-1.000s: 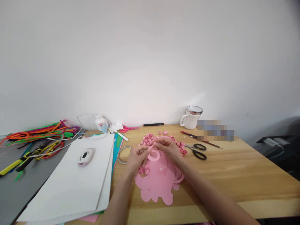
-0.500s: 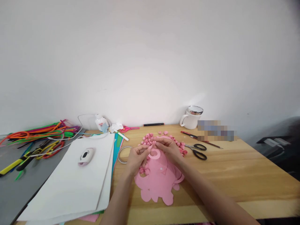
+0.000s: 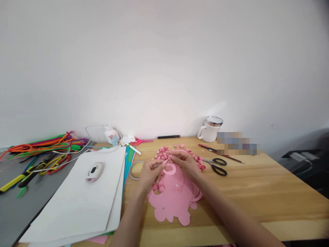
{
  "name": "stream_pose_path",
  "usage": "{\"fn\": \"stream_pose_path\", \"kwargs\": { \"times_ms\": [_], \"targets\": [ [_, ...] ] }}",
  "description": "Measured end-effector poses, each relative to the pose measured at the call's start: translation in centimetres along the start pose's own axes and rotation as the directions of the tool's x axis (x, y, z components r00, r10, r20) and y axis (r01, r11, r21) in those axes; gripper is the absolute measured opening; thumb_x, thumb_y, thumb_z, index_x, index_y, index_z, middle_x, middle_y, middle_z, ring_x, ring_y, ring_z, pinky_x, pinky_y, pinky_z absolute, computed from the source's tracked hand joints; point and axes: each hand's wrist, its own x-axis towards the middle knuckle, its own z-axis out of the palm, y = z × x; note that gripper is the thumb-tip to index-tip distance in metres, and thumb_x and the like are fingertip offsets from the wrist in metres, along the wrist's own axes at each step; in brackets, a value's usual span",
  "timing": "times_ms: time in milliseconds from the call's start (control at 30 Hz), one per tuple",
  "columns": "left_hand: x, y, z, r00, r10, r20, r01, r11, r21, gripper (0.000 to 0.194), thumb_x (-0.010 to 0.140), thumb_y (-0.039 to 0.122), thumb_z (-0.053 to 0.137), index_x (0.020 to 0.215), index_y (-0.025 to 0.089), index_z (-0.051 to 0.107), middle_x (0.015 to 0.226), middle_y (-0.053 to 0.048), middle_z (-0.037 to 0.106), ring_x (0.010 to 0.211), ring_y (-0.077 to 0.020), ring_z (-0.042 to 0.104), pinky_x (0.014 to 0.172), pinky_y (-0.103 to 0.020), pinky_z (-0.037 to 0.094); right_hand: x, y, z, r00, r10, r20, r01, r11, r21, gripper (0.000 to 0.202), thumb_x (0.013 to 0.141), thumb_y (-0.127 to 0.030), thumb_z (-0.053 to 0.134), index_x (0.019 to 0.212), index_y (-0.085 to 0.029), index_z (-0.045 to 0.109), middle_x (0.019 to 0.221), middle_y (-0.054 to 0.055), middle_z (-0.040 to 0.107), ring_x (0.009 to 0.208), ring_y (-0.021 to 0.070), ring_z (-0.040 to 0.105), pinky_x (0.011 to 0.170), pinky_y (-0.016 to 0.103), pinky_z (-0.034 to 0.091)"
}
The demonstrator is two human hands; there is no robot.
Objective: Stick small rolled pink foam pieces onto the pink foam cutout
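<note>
— Any writing you can read here?

— None I can make out. The small white bottle (image 3: pixel 111 134) at the back has a red-and-blue label, too small to read, and a patch right of the white mug (image 3: pixel 209 129) is blurred out.

— What are the hands doing?

— Both meet over the middle of the wooden tabletop (image 3: pixel 257 192). The left hand (image 3: pixel 150 173) and the right hand (image 3: pixel 185 162) each have fingertips pressed together, pinching a curled pink paper strip (image 3: pixel 170 167) between them. The strip coils just above a scalloped pink paper sheet (image 3: pixel 174 202) lying flat on the tabletop beneath the wrists.

— And around them?

— Just beyond the fingers sits a heap of small rolled pink pieces (image 3: pixel 162 153), with more scattered past the right hand. Black-handled scissors (image 3: pixel 218 165) lie to the right, near a red pencil (image 3: pixel 209 148). A tape ring (image 3: pixel 134 169) lies just left of the left hand, beside a stack of white sheets (image 3: pixel 82 202) over coloured paper; a small pale device (image 3: pixel 94 171) rests on the stack. Pink scissors (image 3: pixel 142 140) and a black marker (image 3: pixel 168 137) lie by the wall. Far left, a tangle of bright pipe cleaners (image 3: pixel 38 149).

— Anything blocking the view?

— The hands hide part of the strip and the heap.
</note>
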Motion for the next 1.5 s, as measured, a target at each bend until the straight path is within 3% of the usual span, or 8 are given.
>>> {"fn": "stream_pose_path", "kwargs": {
  "times_ms": [200,400,533,733,1000,1233,1367,1500],
  "targets": [
    [-0.1,0.2,0.07,1.0,-0.004,-0.004,0.004,1.0,-0.003,0.036,0.062,0.04,0.072,0.084,0.012,0.067,0.041,0.006,0.049,0.026,-0.0016,0.031,0.029,-0.016,0.017,-0.08,-0.19,0.17,1.0,0.016,-0.021,-0.015,1.0,0.027,0.022,0.058,-0.03,0.079,0.077,-0.021,0.071,0.069,0.0,0.07,0.064,0.0141,0.064,0.069,0.03,0.052],
    [-0.15,0.25,0.08,1.0,-0.011,-0.001,0.011,1.0,-0.002,0.035,0.062,0.04,0.071,0.084,0.012,0.068,0.043,0.006,0.051,0.026,-0.0013,0.031,0.029,-0.016,0.016,-0.19,-0.4,0.29,0.998,-0.023,-0.053,0.019,0.998,-0.067,0.018,0.056,-0.029,0.08,0.068,-0.02,0.071,0.064,0.0,0.068,0.06,0.0139,0.062,0.064,0.029,0.05],
    [-0.09,0.16,0.05,1.0,0.002,0.002,-0.002,1.0,-0.007,0.038,0.063,0.041,0.071,0.086,0.011,0.068,0.047,0.004,0.054,0.026,-0.0005,0.03,0.029,-0.016,0.015,-0.2,-0.29,0.2,1.0,-0.019,-0.02,0.017,0.997,-0.078,0.02,0.062,-0.033,0.076,0.078,-0.021,0.073,0.071,0.002,0.07,0.067,0.0153,0.063,0.07,0.031,0.05],
    [-0.05,0.26,0.06,1.0,0.012,0.005,-0.012,1.0,0.015,0.04,0.064,0.042,0.07,0.088,0.01,0.069,0.037,0.008,0.044,0.026,-0.0013,0.028,0.03,-0.016,0.013,-0.13,-0.01,-0.01,0.998,-0.011,0.06,0.013,0.999,-0.039,0.025,0.067,-0.035,0.073,0.088,-0.022,0.072,0.084,0.004,0.072,0.074,0.0163,0.065,0.077,0.033,0.05],
    [0.04,0.05,-0.07,1.0,0.027,0.006,-0.027,1.0,0.012,0.038,0.065,0.042,0.07,0.087,0.011,0.069,0.042,0.006,0.047,0.026,-0.0014,0.03,0.029,-0.016,0.014,-0.1,-0.02,0.06,1.0,-0.008,0.021,0.008,1.0,-0.028,0.022,0.062,-0.032,0.077,0.081,-0.021,0.072,0.075,0.002,0.072,0.069,0.0158,0.065,0.074,0.032,0.052],
    [-0.02,0.11,0.04,1.0,0.014,-0.014,-0.013,1.0,0.02,0.039,0.064,0.042,0.07,0.089,0.012,0.069,0.043,0.006,0.049,0.026,-0.001,0.03,0.029,-0.016,0.014,-0.26,-0.22,0.11,0.998,0.02,0.056,-0.019,0.999,-0.033,0.022,0.06,-0.032,0.078,0.075,-0.019,0.069,0.068,0.001,0.07,0.063,0.0152,0.064,0.067,0.032,0.052],
    [-0.12,0.24,0.12,1.0,0.01,-0.009,-0.009,1.0,0.007,0.038,0.064,0.042,0.07,0.089,0.012,0.069,0.041,0.007,0.045,0.026,-0.001,0.03,0.029,-0.016,0.015,-0.24,-0.13,0.14,0.999,0.008,0.047,-0.006,1.0,-0.028,0.02,0.058,-0.029,0.08,0.072,-0.02,0.069,0.068,0.0,0.069,0.062,0.0138,0.063,0.067,0.03,0.052],
    [-0.13,0.3,0.07,1.0,0.011,0.001,-0.011,1.0,0.011,0.038,0.064,0.042,0.07,0.087,0.012,0.069,0.047,0.005,0.051,0.026,-0.0004,0.03,0.029,-0.016,0.014,-0.2,-0.16,0.26,0.999,-0.008,0.043,0.01,1.0,-0.03,0.02,0.06,-0.031,0.079,0.075,-0.02,0.071,0.073,0.002,0.071,0.066,0.0151,0.064,0.071,0.031,0.052]
  ]
}}
